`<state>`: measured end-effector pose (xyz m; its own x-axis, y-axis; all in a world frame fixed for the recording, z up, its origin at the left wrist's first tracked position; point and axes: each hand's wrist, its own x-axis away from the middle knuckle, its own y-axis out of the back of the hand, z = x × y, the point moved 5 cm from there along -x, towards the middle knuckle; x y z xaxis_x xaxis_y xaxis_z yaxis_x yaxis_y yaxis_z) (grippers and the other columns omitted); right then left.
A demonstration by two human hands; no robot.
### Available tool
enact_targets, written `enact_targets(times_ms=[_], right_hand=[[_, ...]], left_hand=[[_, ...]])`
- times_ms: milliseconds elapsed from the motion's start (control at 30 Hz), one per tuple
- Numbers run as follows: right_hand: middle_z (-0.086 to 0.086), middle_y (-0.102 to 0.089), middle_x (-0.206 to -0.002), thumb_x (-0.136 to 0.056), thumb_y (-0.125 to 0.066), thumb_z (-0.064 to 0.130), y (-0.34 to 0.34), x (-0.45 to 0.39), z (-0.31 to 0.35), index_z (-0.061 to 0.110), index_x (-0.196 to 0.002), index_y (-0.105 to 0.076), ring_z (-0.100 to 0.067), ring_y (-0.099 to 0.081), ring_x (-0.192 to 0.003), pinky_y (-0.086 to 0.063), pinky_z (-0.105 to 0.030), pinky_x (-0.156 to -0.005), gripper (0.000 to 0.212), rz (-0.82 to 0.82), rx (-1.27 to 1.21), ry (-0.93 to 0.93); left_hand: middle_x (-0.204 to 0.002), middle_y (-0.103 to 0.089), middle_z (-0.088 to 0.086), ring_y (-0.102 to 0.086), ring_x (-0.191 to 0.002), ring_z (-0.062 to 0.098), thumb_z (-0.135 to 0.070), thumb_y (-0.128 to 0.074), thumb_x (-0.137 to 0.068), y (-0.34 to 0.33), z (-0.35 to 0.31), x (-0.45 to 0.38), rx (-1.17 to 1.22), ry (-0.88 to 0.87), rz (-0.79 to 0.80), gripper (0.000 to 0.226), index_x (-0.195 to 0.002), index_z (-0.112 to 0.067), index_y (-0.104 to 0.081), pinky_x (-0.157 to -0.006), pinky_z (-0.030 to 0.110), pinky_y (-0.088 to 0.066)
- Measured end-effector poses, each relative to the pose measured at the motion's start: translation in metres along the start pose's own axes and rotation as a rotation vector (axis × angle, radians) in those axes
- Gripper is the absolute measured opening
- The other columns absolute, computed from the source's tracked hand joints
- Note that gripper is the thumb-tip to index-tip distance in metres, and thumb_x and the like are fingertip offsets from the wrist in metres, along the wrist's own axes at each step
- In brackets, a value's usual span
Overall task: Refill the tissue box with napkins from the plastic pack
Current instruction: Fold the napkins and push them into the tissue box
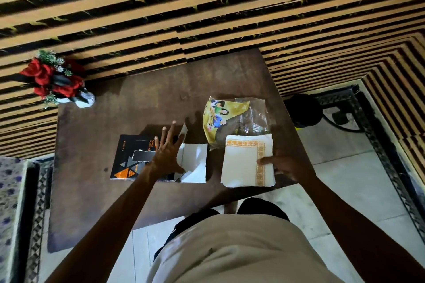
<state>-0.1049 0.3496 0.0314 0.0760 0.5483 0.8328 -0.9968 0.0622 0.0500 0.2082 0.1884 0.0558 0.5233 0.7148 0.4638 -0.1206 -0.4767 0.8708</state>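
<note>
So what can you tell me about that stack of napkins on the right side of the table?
The stack of napkins is a squared-off pile of cream, paper-like sheets; the top one has an orange patterned border along its far and right edges. It lies flat on the dark wooden table, near the front right edge, out of its wrapper. The right hand grips its right side, thumb on top. The far edge meets the crumpled yellow plastic pack. The open black tissue box lies apart to its left.

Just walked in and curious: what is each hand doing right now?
Left hand: open, fingers spread, resting on the black tissue box with orange triangles.
Right hand: closed on the stack of white napkins with orange borders.
</note>
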Motion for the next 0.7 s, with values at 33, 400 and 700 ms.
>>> enact_targets(times_ms=[33, 400, 700], right_hand=[[-0.007, -0.072, -0.114, -0.079, -0.074, 0.016, -0.004, 0.005, 0.003, 0.019, -0.11, -0.065, -0.026, -0.066, -0.104, -0.044, -0.054, -0.102, 0.032, 0.003, 0.003, 0.007], [0.006, -0.077, -0.081, -0.095, -0.05, 0.008, -0.083, 0.045, 0.091, 0.021, -0.102, -0.062, -0.01, -0.074, -0.073, -0.059, -0.034, -0.073, 0.019, 0.214, -0.328, 0.2], [-0.013, -0.061, -0.132, -0.074, -0.07, 0.002, -0.127, -0.043, 0.041, 0.02, -0.14, -0.044, -0.031, -0.062, -0.111, -0.052, -0.051, -0.095, 0.073, -0.01, -0.012, 0.164]], left_hand=[[-0.16, 0.017, 0.021, 0.012, -0.145, 0.051, -0.046, -0.09, -0.053, 0.0, 0.0, 0.0, 0.004, -0.004, 0.003, 0.133, -0.154, -0.014, -0.009, -0.111, 0.072, -0.004], [-0.16, 0.02, 0.018, 0.015, -0.144, 0.05, -0.055, -0.09, -0.039, 0.005, 0.007, 0.008, 0.094, -0.078, -0.033, 0.149, -0.155, -0.021, -0.003, -0.111, 0.069, 0.001], [-0.161, 0.021, 0.015, 0.019, -0.144, 0.044, -0.058, -0.088, -0.039, -0.001, 0.015, 0.018, 0.16, -0.141, -0.069, 0.152, -0.154, -0.022, 0.005, -0.11, 0.059, 0.009]])
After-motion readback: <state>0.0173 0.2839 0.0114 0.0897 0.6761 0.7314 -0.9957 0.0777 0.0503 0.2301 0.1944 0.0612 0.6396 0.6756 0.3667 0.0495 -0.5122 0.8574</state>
